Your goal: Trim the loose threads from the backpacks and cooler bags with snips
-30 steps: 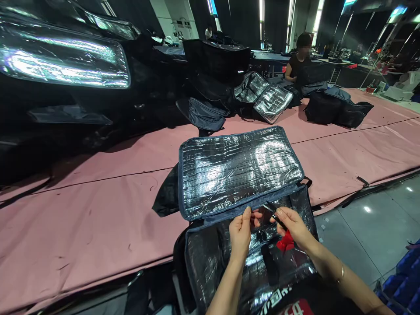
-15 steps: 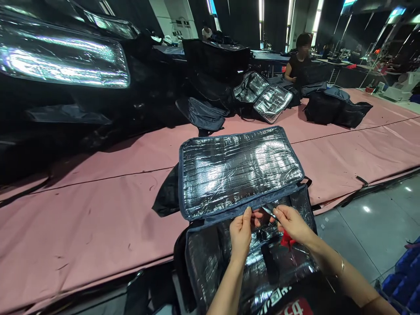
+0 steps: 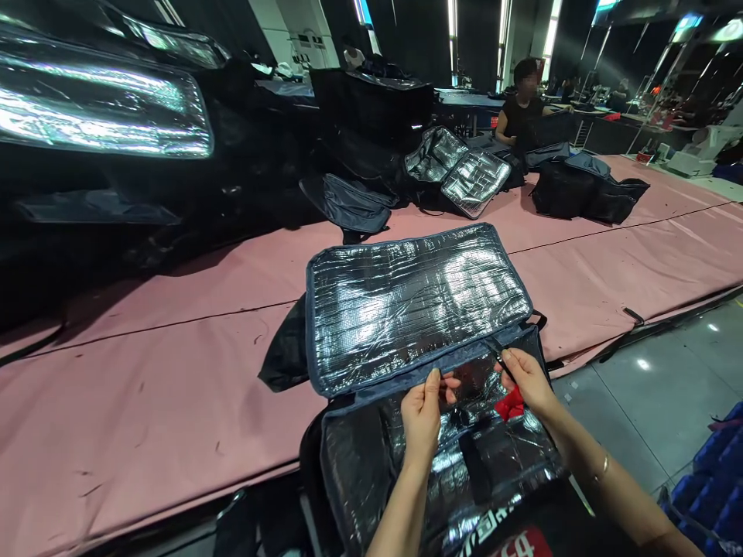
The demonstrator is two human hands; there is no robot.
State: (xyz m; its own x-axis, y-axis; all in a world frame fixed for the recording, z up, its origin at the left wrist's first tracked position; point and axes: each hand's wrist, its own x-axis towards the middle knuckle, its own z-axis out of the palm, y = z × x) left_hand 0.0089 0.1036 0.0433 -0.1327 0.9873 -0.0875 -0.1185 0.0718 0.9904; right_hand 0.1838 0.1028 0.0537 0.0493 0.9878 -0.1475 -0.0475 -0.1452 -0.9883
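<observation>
An open bag (image 3: 354, 472) with a silver foil lining lies in front of me, its foil-lined lid (image 3: 418, 309) folded back onto the pink table cover. My left hand (image 3: 426, 406) pinches the blue-grey fabric edge at the seam between lid and bag, thumb on top and the other fingers partly behind. My right hand (image 3: 525, 379) is closed round small dark snips (image 3: 498, 354), whose tips point up and left near the right part of that seam. A red cloth piece (image 3: 510, 404) hangs just under my right hand.
Dark bags with foil panels (image 3: 104, 108) are piled at the left. More bags (image 3: 586, 189) lie farther back on the pink table cover (image 3: 174, 379). A person (image 3: 522, 108) is behind them. Blue quilted fabric (image 3: 705, 480) is at the lower right.
My right hand has moved right and slightly up with the snips, away from my left hand. My left hand remains at the seam. The whole view has shifted slightly.
</observation>
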